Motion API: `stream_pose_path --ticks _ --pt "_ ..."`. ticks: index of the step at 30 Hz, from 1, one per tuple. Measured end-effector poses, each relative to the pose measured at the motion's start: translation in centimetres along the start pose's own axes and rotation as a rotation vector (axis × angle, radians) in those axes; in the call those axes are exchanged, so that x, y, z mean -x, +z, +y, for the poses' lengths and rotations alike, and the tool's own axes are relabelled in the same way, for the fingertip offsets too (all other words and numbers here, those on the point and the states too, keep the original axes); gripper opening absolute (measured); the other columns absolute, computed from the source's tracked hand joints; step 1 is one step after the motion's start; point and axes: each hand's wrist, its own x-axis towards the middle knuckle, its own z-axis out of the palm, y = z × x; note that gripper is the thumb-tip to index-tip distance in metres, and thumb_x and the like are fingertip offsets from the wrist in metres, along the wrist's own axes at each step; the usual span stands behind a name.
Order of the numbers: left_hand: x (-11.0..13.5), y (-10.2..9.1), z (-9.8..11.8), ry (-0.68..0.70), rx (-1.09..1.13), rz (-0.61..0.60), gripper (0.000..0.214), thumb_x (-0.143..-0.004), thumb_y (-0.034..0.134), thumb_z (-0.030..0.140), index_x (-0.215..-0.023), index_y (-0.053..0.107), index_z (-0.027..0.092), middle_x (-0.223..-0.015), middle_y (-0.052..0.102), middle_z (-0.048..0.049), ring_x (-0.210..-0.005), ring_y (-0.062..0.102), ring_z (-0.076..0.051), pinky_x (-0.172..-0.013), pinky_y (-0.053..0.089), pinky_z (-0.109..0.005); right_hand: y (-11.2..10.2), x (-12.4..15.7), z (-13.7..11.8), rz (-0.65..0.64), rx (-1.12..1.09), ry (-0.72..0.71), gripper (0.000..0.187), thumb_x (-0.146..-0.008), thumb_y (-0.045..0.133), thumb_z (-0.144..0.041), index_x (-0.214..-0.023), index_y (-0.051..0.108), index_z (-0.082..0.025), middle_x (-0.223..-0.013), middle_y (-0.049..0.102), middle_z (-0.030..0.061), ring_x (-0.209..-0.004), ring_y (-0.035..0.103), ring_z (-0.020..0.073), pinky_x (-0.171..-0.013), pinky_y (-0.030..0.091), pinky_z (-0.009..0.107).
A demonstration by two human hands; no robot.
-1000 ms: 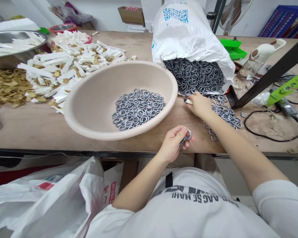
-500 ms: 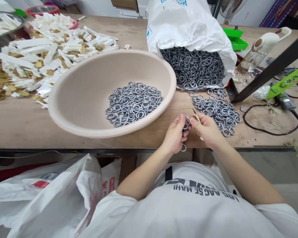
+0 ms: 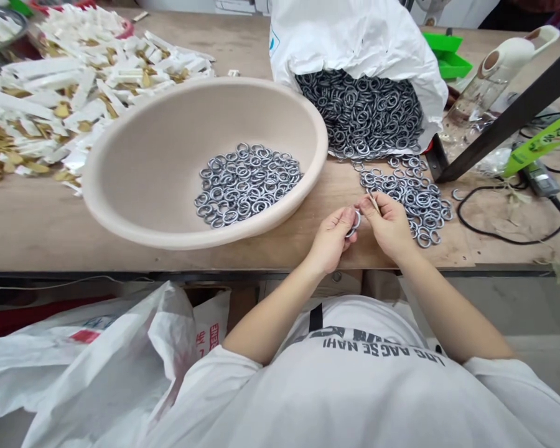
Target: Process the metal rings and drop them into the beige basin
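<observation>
My left hand [image 3: 332,239] is closed, a grey metal ring [image 3: 355,223] pinched between its thumb and fingers. Close beside it, my right hand [image 3: 391,229] grips a slim pointed tool [image 3: 374,200] with a pale handle; its exact kind is unclear. The fingertips of both hands nearly meet at the ring. A loose pile of metal rings [image 3: 417,202] lies just beyond my right hand. To the left stands a large beige basin [image 3: 135,155], with many similar rings [image 3: 249,186] in its bottom. A small round shape [image 3: 336,275] shows below my left hand, too dim to make out.
Behind the loose pile, a white sack [image 3: 354,37] lies with its mouth towards me, full of rings. White strips and gold pieces [image 3: 74,99] are heaped at left. A dark slanted bar [image 3: 499,124], a black cable [image 3: 499,241] and a clear bottle [image 3: 476,99] are at right.
The view has tilted slightly down. My right hand has turned the pointed tool, and less of it shows. The ring that hung under my left hand is no longer there.
</observation>
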Motion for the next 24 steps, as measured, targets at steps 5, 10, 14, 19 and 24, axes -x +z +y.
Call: stream_pose_path --ticks 5,10,14,19,24 --pt "0.1 -0.2 0.4 -0.032 0.057 0.008 0.049 -0.085 0.066 0.063 -0.076 0.051 0.017 -0.059 0.045 0.0057 -0.043 0.031 -0.003 -0.038 0.017 -0.015 -1.3 2.2 -0.9 -0.086 0.306 -0.183 0.029 -0.099 0.056 -0.045 -0.091 0.067 -0.020 -0.078 0.062 0.0003 -0.073 0.056 0.0150 -0.070 0.041 0.029" --pt "0.0 -0.5 0.3 -0.066 0.077 0.005 0.049 -0.080 0.071 0.062 -0.078 0.052 0.017 -0.060 0.046 0.0063 -0.043 0.031 -0.003 -0.038 0.016 -0.014 -1.5 3.4 -1.6 -0.177 0.466 -0.296 0.024 -0.102 0.053 -0.038 -0.095 0.068 -0.021 -0.087 0.068 0.0028 -0.082 0.060 0.0162 -0.074 0.041 0.029" --pt "0.1 -0.5 0.3 -0.077 0.074 -0.035 0.049 -0.079 0.072 0.062 -0.076 0.052 0.017 -0.060 0.046 0.0061 -0.042 0.030 -0.003 -0.039 0.016 -0.015 -1.3 2.6 -1.3 -0.200 0.481 -0.246 0.031 -0.102 0.051 -0.043 -0.087 0.067 -0.021 -0.079 0.066 0.0014 -0.076 0.058 0.0157 -0.072 0.040 0.029" --pt "2.9 -0.6 1.8 -0.129 -0.033 -0.276 0.053 -0.083 0.066 0.065 -0.068 0.057 0.015 -0.053 0.048 0.0027 -0.043 0.035 -0.005 -0.044 0.024 -0.019 -2.5 1.6 0.0 0.028 0.363 -0.018 0.045 -0.100 0.046 -0.057 -0.077 0.061 -0.022 -0.065 0.054 -0.0021 -0.064 0.050 0.0150 -0.063 0.036 0.028" --pt "6.6 -2.6 2.4 -0.354 -0.316 -0.524 0.042 -0.092 0.059 0.056 -0.091 0.070 0.016 -0.081 0.074 -0.0103 -0.059 0.059 -0.012 -0.057 0.046 -0.023 -4.3 0.8 0.1 0.125 0.340 0.014 0.043 -0.098 0.047 -0.062 -0.083 0.062 -0.024 -0.066 0.053 -0.0018 -0.062 0.048 0.0161 -0.060 0.036 0.029"
